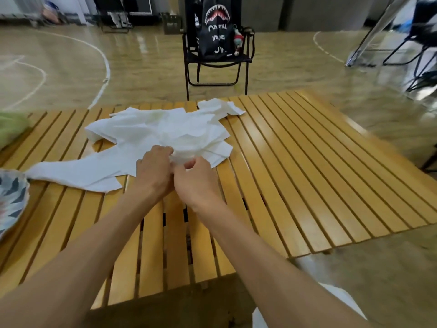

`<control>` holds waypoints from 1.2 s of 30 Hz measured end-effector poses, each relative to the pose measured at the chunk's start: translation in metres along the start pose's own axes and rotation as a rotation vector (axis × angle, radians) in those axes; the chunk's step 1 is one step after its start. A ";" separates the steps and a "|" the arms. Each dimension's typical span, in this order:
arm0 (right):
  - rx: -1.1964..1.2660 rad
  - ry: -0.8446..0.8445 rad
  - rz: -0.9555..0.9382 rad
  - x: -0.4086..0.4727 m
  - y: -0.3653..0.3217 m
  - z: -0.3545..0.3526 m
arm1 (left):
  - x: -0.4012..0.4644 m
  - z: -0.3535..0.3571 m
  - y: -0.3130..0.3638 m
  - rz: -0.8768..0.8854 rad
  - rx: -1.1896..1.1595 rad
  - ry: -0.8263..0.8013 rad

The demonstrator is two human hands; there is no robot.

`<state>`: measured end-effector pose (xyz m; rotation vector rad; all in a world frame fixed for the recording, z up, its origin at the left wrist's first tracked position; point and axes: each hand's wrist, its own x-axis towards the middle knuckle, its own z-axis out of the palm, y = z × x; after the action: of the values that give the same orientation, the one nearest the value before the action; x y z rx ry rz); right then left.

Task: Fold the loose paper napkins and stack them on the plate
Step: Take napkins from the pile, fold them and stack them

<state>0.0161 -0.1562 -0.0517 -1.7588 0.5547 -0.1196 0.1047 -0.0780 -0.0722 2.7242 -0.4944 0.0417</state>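
Hands, left (155, 169) and right (197, 176), pinch one napkin (186, 152) from the pile's five-o'clock edge (to separate it); plate (10, 200) waits at nine.

Light: bright, even, indoor
Glare: pale sheen on the far floor (146, 46) and on the table (307, 162) slats at right
Shadows: soft, faint, under the napkins (151, 131)
Blur: near and right edges smeared; far chair (216, 62) slightly soft
Distortion: wide-angle bending at the edges; floor lines curve
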 end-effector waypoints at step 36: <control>0.331 -0.495 0.099 -0.014 0.023 -0.041 | -0.123 -0.068 -0.038 -0.262 -1.337 0.288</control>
<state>-0.0182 -0.1905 -0.0592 -1.3665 0.2401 0.2748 0.0050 0.0211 -0.0341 1.4076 -0.0049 0.0203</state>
